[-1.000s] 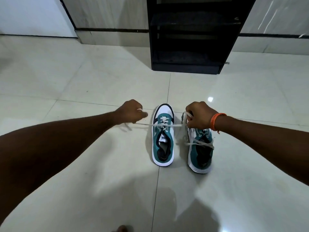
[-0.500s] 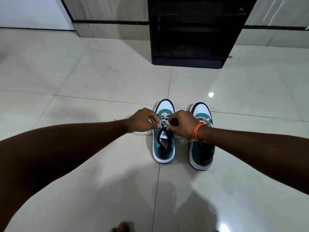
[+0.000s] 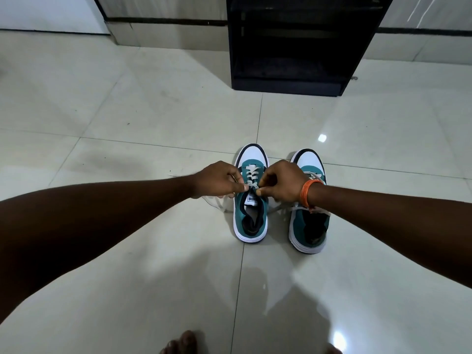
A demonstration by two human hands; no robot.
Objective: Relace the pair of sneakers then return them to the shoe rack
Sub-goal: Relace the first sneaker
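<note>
Hands [image 3: 219, 178] closer, lace [image 3: 251, 172] half-hidden

I stand on a glossy pale tiled floor [image 3: 127, 111] with dark grout lines; a beige wall panel with a dark band [image 3: 166, 21] runs behind.

one head-worn camera looks steeply down and forward over the floor [image 3: 153, 129] (wide-angle), close above the sneakers [image 3: 251, 213].

teal, white-toed sneakers [image 3: 251, 218] with white laces [image 3: 251, 172]; black shoe rack [image 3: 296, 42]; orange wristband [image 3: 307, 192]; pale glossy floor tiles [image 3: 153, 118]
</note>
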